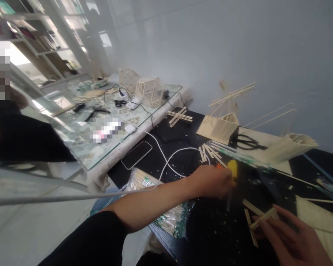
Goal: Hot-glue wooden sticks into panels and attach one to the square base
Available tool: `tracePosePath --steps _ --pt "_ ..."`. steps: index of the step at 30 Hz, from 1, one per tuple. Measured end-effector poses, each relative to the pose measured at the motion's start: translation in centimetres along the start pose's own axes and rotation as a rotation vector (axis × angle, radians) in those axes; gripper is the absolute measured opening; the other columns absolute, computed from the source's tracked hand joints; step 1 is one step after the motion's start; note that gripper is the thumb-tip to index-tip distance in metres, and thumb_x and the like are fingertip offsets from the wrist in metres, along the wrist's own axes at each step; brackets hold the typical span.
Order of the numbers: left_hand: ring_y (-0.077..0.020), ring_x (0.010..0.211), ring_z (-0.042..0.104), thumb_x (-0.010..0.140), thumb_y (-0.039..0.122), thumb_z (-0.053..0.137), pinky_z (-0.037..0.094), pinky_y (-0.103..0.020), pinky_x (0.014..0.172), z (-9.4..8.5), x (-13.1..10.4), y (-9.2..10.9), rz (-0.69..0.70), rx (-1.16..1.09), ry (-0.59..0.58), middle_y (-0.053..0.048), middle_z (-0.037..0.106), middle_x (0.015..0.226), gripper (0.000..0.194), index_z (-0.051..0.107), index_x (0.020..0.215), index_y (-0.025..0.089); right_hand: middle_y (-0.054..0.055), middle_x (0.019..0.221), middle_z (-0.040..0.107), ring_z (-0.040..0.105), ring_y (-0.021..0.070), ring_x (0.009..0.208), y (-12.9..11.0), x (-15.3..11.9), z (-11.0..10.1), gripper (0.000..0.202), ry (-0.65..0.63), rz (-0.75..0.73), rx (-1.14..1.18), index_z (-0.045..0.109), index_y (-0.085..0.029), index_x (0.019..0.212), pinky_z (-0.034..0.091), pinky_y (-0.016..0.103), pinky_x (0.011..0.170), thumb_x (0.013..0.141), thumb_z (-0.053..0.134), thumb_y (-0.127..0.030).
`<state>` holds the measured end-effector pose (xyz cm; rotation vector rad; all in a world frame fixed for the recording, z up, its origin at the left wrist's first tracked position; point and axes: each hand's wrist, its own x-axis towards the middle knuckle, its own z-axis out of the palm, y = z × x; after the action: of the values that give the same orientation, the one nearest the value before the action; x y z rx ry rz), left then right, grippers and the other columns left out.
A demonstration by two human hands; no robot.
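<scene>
My left hand (212, 181) reaches across the black table, its fingers closed round a blurred yellow-and-orange tool (233, 171) that looks like a glue gun. A pale translucent piece shows below the tool. At the lower right, my right hand (294, 232) pinches a small frame of thin wooden sticks (263, 218), held just over the tabletop. Several short loose sticks (208, 153) lie beyond my left hand. Under my left forearm is a plastic-wrapped bundle of sticks (166, 218).
White cable (166, 162) loops near a phone (137, 155). Black scissors (249, 142) lie by wooden stick models (219, 127). A pale stick panel (319, 225) borders my right hand. On the glass-topped table (105, 155) stand stick frames (150, 90). Another person's dark sleeve (27, 136) is at left.
</scene>
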<state>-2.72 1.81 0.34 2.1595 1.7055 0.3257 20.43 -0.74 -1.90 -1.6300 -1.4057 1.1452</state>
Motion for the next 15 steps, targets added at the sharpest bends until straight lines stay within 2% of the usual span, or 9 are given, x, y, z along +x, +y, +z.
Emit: tracePosePath --steps 7,10,15 --pt "-0.0235 0.082 0.074 0.101 0.039 0.049 0.053 -0.034 0.076 0.5 0.16 -0.67 -0.001 0.018 0.012 -0.008 0.078 0.089 0.029 0.07 0.105 0.019 0.008 0.081 0.082 0.079 0.0302 0.063 -0.55 -0.23 0.17 0.078 0.017 -0.003 0.039 0.062 -0.022 0.118 0.066 0.033 0.056 0.055 0.084 -0.061" --pt "-0.0228 0.081 0.074 0.1 0.039 0.049 0.053 -0.033 0.075 0.52 0.3 -0.87 -0.005 0.029 -0.009 -0.008 0.078 0.089 0.03 0.071 0.098 0.019 0.007 0.082 0.081 0.079 0.029 0.063 -0.6 -0.36 0.11 0.079 0.031 0.026 0.041 0.063 -0.022 0.117 0.066 0.031 0.057 0.051 0.084 -0.06" --pt "-0.0256 0.078 0.073 0.096 0.037 0.051 0.054 -0.036 0.072 0.1 0.22 -0.68 -0.01 0.063 -0.054 -0.01 0.077 0.085 0.032 0.075 0.094 0.017 0.007 0.079 0.081 0.079 0.0291 0.063 -0.72 -0.48 0.09 0.077 0.03 0.019 0.059 0.062 -0.023 0.118 0.067 0.032 0.058 0.054 0.083 -0.06"
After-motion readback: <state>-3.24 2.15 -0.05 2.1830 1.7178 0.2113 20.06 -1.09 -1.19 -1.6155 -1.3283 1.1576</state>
